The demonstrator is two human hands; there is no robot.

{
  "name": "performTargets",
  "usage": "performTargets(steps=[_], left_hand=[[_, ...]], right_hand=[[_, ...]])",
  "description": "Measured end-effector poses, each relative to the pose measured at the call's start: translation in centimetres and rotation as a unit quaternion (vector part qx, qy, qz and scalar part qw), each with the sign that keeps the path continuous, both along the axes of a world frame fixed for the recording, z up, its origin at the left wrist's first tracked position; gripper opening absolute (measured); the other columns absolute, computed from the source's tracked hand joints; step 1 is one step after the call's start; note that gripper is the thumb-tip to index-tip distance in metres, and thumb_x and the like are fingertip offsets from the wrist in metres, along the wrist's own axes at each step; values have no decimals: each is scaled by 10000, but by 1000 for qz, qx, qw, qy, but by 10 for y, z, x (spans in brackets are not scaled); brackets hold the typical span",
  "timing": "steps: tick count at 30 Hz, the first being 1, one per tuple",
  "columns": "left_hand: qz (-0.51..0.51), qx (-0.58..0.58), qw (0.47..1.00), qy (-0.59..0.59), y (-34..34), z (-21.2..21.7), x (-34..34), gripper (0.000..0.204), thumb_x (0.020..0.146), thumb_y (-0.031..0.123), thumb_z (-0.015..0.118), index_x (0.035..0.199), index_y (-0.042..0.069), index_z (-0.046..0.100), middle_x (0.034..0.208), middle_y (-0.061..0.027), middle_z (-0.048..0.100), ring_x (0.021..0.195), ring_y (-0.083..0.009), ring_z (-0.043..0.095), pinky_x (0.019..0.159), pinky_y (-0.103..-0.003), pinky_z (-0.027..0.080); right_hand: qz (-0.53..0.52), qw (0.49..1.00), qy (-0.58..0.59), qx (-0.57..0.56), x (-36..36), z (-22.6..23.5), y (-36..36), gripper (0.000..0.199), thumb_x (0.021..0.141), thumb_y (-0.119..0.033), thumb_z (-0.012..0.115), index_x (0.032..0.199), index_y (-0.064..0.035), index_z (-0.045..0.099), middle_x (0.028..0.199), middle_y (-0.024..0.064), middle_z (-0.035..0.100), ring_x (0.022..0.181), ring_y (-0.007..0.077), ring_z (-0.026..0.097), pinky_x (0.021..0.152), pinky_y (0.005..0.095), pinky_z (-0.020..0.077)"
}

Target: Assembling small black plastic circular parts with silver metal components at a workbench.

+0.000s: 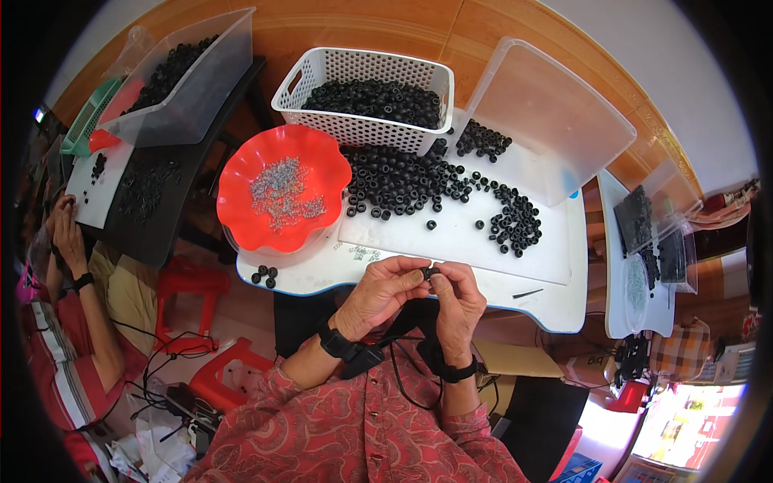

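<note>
Over on the far left, a co-worker's hand is raised at a black table, which bears a clear bin of black pieces. Next comes the white table with a red wavy-rimmed bowl holding tiny silvery bits, and just behind it a white perforated basket full of black rings. In the middle, the wearer's left hand has thumb and forefinger clamped on a small black piece, up by the table's near edge; the right hand pinches its other side, thumb and forefinger closed on it. Loose black rings spread behind them. To the right lie a thin black stick and, farther back, a tilted clear container.
</note>
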State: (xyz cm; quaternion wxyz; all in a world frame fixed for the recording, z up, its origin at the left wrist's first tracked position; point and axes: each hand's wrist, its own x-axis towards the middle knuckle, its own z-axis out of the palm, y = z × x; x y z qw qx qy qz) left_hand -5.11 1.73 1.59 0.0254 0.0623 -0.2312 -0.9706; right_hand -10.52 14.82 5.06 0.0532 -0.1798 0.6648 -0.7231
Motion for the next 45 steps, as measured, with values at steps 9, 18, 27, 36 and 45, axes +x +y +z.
performTargets(steps=[9,18,27,36,45], left_hand=[[-1,2,1000,2,0,-1,0,231,926,39,618,1148,-26,624,1083,-134,661,954,-207,671,833,-284,581],[8,-1,1000,-5,-2,0,2,219,905,26,640,1121,-14,637,1015,-132,670,885,-197,677,794,-287,590],[11,7,1000,9,2,-3,2,198,899,30,655,1089,-24,635,1012,-144,677,873,-222,690,742,-277,588],[22,-8,1000,1,5,-3,3,177,901,37,657,1066,-24,644,997,-141,681,862,-211,691,721,-273,589],[49,-80,995,-37,1,11,9,189,902,36,656,1076,-39,647,983,-156,689,832,-210,705,707,-261,602]], right_hand=[[0,1000,-20,-12,1,-1,0,112,876,19,663,987,12,679,955,39,610,840,97,576,706,213,487],[21,1000,-2,-1,1,3,1,137,864,37,664,998,13,683,954,42,609,841,100,577,749,217,479],[30,999,-20,-5,0,4,5,148,846,48,677,989,17,696,944,46,623,849,102,584,748,217,474],[43,999,-29,-7,-1,4,9,147,842,47,684,984,13,696,944,50,630,819,107,598,730,220,482],[55,995,62,62,-2,13,9,141,840,43,692,977,11,691,944,66,651,818,117,621,710,227,498]])
